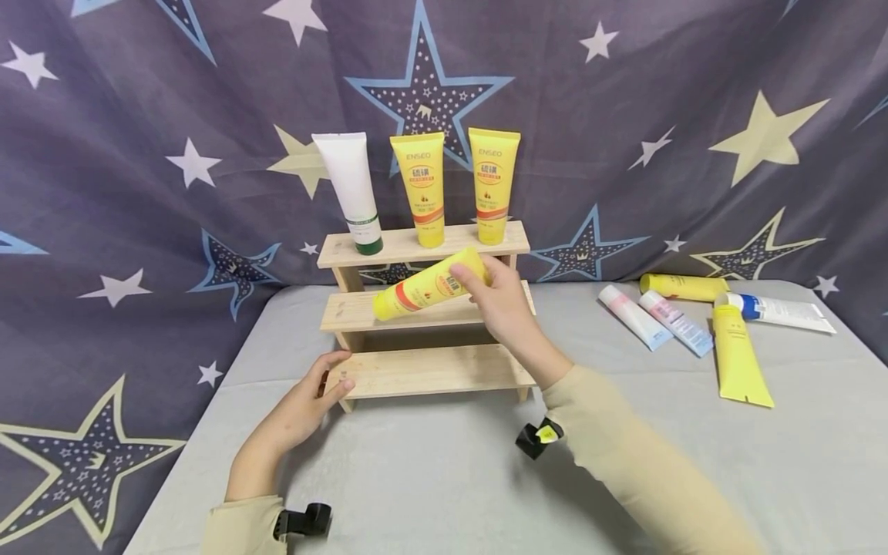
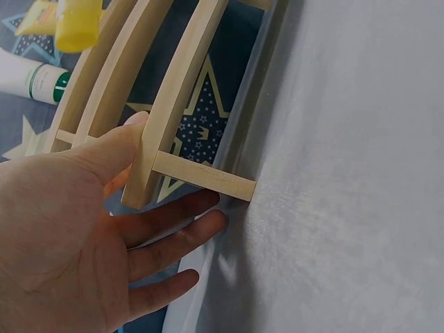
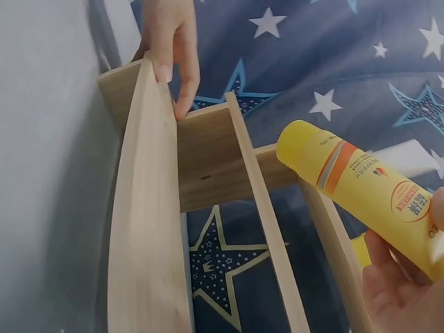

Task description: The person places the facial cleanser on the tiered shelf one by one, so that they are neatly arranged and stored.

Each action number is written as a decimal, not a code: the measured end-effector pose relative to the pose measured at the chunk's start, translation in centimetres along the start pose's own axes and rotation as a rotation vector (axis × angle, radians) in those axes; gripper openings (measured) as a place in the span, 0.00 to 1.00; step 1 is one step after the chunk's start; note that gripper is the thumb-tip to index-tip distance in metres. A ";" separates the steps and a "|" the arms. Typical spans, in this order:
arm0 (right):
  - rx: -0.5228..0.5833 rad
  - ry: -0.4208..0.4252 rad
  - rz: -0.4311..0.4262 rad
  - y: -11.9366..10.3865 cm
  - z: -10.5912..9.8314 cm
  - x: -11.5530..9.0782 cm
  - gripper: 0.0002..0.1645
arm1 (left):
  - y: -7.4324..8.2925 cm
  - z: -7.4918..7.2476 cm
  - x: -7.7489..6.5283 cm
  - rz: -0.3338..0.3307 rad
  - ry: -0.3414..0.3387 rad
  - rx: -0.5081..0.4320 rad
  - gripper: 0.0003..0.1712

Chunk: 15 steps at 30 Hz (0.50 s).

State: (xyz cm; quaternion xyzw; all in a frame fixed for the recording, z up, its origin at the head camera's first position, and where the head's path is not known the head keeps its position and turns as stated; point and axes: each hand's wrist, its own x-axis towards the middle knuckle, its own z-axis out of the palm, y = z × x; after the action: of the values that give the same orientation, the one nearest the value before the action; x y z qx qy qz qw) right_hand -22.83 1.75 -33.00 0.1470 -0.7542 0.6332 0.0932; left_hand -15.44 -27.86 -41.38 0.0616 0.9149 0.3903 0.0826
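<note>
My right hand [image 1: 509,308] grips the crimped end of a yellow squeeze tube [image 1: 419,293]. The tube slants over the middle step of a three-step wooden stand [image 1: 430,374], its cap end lower and toward the left. In the right wrist view, the cap of the tube [image 3: 361,180] points up and left. My left hand [image 1: 294,412] holds the left end of the bottom step between thumb and index finger; the left wrist view shows the other fingers spread. On the top step stand a white tube [image 1: 350,181] with a green cap and two yellow tubes [image 1: 425,189], caps down.
Right of the stand, several tubes lie on the grey cloth [image 1: 444,478]: two small pink-and-blue tubes [image 1: 634,316], two yellow ones [image 1: 741,358] and a white one with a blue cap [image 1: 791,312]. A star-patterned curtain [image 1: 590,100] hangs close behind the stand.
</note>
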 end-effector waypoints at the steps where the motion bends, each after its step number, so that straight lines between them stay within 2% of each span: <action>1: -0.012 -0.006 -0.009 0.0 0.3 0.1 0.15 | 0.0 0.0 0.0 -0.003 -0.002 -0.003 0.31; 8: -0.084 -0.031 -0.055 -0.3 1.9 0.9 0.15 | -0.2 0.0 -0.1 0.000 0.000 -0.014 0.31; 15: -0.192 -0.074 -0.062 -1.3 2.5 2.3 0.17 | -0.2 0.0 0.0 0.009 0.005 -0.017 0.31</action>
State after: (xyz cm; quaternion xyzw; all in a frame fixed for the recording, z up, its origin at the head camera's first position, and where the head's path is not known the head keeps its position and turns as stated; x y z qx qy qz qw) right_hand -24.39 -1.15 -31.51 0.1839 -0.8093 0.5490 0.0987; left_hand -15.46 -27.96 -41.56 0.0639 0.9114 0.3987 0.0793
